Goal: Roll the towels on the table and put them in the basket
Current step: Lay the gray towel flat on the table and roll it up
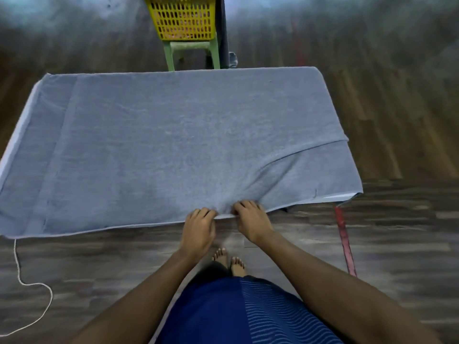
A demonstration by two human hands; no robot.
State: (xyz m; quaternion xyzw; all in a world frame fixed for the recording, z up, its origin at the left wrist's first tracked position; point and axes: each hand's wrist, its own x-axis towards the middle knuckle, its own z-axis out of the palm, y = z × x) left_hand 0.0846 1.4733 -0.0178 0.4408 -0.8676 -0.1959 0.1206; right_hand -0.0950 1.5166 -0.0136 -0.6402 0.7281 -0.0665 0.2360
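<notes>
A large grey-blue towel (pixel 161 145) lies spread flat over the whole table, its near edge hanging toward me. My left hand (pixel 198 229) grips that near edge with curled fingers, just left of the middle. Right beside it, my right hand (pixel 250 219) pinches the same edge, and a fold runs from there up to the towel's right side. A yellow basket (pixel 182 21) stands on a green stool (pixel 191 50) beyond the table's far edge.
Wooden floor surrounds the table. A white cord (pixel 27 281) trails on the floor at the left. A red strip (pixel 344 239) lies on the floor at the right. A dark post (pixel 222 31) stands next to the stool. My bare feet (pixel 229 260) are below the hands.
</notes>
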